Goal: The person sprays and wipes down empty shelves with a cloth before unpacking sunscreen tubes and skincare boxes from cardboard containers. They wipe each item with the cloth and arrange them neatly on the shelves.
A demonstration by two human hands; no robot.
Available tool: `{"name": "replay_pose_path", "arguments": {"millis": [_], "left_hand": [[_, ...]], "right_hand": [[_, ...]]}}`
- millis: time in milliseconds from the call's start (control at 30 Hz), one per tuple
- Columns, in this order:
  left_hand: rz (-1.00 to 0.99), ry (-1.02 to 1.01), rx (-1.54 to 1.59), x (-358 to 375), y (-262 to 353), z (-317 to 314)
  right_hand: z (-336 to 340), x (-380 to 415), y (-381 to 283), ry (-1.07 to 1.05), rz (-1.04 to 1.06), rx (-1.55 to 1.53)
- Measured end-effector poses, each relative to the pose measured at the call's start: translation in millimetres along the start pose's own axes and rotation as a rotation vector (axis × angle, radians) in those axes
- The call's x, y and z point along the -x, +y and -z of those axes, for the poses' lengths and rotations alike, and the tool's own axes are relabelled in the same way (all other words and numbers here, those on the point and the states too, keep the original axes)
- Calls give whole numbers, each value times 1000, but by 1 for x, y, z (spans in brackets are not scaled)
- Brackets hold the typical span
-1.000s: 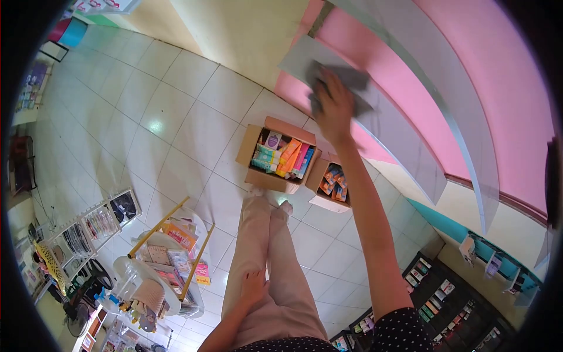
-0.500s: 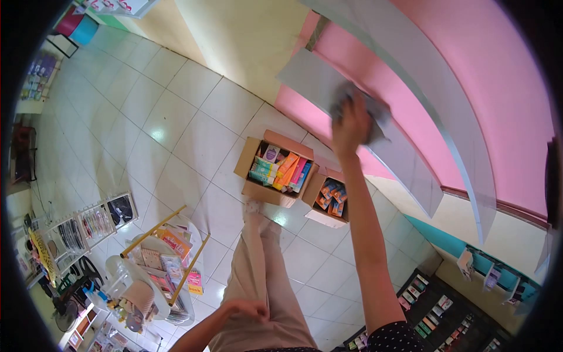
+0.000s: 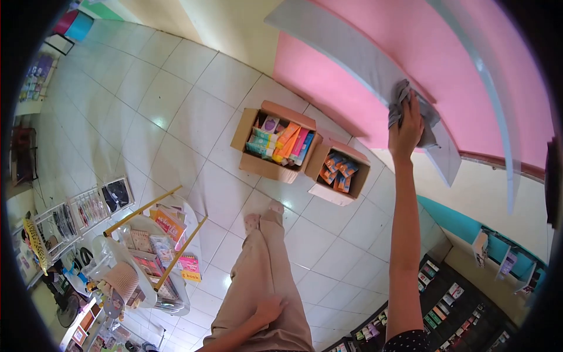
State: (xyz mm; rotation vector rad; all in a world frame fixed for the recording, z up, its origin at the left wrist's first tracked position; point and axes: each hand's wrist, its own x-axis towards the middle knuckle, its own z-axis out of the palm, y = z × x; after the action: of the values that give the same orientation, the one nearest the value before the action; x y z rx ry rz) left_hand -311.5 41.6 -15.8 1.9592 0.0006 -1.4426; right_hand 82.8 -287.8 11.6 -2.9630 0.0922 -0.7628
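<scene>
My right hand presses a crumpled grey cloth onto a white wall shelf, towards its right end. Part of the cloth spreads out beyond my fingers, and the shelf's surface under it is hidden. My left hand is down by my thigh, against the beige trousers, holding nothing, its fingers loosely stretched.
A second white shelf juts from the pink wall. On the tiled floor stand an open cardboard box of colourful packets and a smaller box of orange-blue packs. A display stand holds books at left; a dark product rack is at lower right.
My right hand and the cloth have slid along the shelf towards its right end. The view has shifted, and my feet now show more fully. My left hand stays near my thigh.
</scene>
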Motion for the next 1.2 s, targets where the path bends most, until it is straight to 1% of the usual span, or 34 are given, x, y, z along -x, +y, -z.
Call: {"name": "replay_pose_path", "arguments": {"millis": [67, 100, 133, 167, 200, 233, 300, 367, 433, 467, 533, 567, 633, 700, 733, 767, 800, 833, 867, 933, 967, 1000, 1033, 1067, 1100, 1200], "left_hand": [[-252, -293, 23, 6, -12, 7], [-233, -304, 31, 22, -12, 4], [-361, -692, 317, 36, -5, 7], [-353, -1140, 597, 50, 2, 9], [-347, -1445, 710, 58, 9, 12], [-329, -1539, 715, 64, 13, 13], [-275, -1597, 703, 69, 18, 16], [-205, -1564, 658, 73, 21, 18], [-136, -1467, 621, 72, 22, 18], [-108, -1375, 600, 68, 22, 20], [-102, -1121, 625, 52, 20, 29], [-95, -866, 653, 42, 18, 32], [-258, -307, 245, 19, 13, 42], [-151, -209, -189, -5, 34, 79], [-140, -146, -257, -19, 30, 79], [-134, -83, -325, -34, 25, 78], [-131, -90, -312, -41, 27, 81], [-152, -7, -290, -52, 31, 86], [-169, 75, -268, -60, 35, 92], [-142, 73, -213, -71, 43, 102], [-124, 87, -171, -74, 43, 107], [-114, 94, -158, -77, 40, 110], [-130, 158, -78, -80, 35, 111], [-142, 217, 5, -81, 30, 111], [-130, 214, 24, -81, 27, 113], [-45, 185, 15, -90, 17, 123]], "right_hand": [[-6, 3, 1, 37, -5, 40], [-8, 5, 2, 41, -10, 33], [-9, 4, 1, 55, -14, 25], [-12, 3, 2, 56, -20, 20], [-12, 4, 3, 71, -23, 16], [-13, 4, 2, 88, -24, 12], [-13, 5, -4, 85, -66, 4], [-13, 3, -7, 94, -103, 3], [-14, 4, -11, 106, -133, 6], [-15, 4, -13, 112, -135, 7], [-16, 2, -15, 100, -138, 29], [-17, -2, -19, 98, -126, 40], [-24, -19, -30, 96, -85, 35], [-36, -41, -50, 75, -37, 55], [-42, -55, -62, 68, 7, 39], [-48, -69, -76, 63, 55, -71], [-56, -79, -89, 48, 126, -50], [-58, -86, -102, 31, 188, -99], [-58, -92, -101, 24, 196, -102], [-52, -90, -101, -56, 358, -178], [-43, -84, -90, -127, 332, -231], [-35, -77, -80, -127, 301, -203], [-29, -73, -66, -135, 273, -181], [-27, -65, -45, -160, 190, -246], [-24, -57, -28, -152, 181, -229], [-26, -55, -25, -107, 179, -190]]}}
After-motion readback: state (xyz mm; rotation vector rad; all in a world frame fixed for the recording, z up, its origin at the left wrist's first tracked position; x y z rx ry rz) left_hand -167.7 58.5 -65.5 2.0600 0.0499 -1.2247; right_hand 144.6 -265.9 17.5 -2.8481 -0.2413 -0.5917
